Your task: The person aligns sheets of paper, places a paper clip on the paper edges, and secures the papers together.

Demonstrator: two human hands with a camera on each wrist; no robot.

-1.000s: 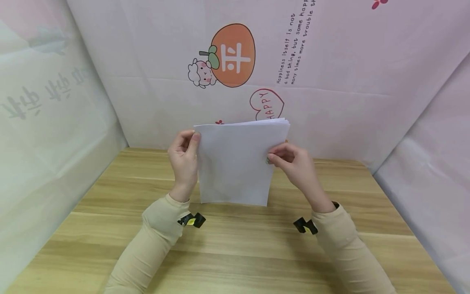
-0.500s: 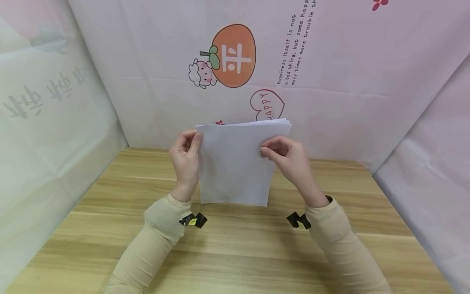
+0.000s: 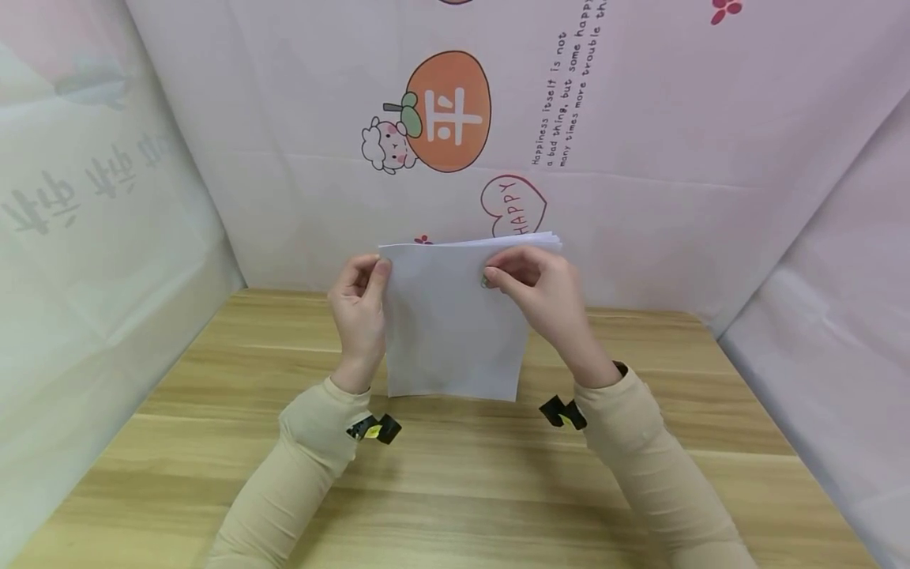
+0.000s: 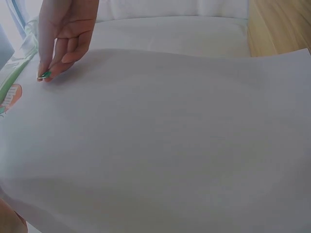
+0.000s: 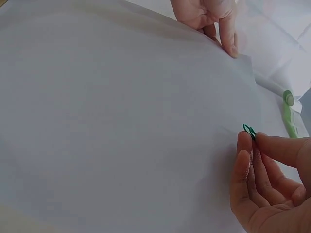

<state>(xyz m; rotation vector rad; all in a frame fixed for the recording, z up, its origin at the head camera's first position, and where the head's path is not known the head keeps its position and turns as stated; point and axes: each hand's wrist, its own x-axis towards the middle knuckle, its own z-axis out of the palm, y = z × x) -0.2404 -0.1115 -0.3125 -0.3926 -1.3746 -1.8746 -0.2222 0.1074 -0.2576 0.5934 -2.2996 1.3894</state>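
A small stack of white paper sheets is held upright over the table, its top edges slightly fanned at the right. My left hand pinches the stack at its upper left edge, thumb on the near face. Between the thumb and fingertips of my right hand is a green paper clip, its wire loop poking out past the fingers. That hand is in front of the sheets, near their top edge at right of centre. In the left wrist view the sheets fill most of the picture.
The wood-grain table spreads under both arms. A printed white cloth hangs behind it, with more cloth at both sides. Each sleeve has a small black camera at the wrist, such as the left camera.
My right hand, with the paper clip, has moved left and upward from the right edge of the sheets across their face. The left hand and the sheets have stayed nearly in place.
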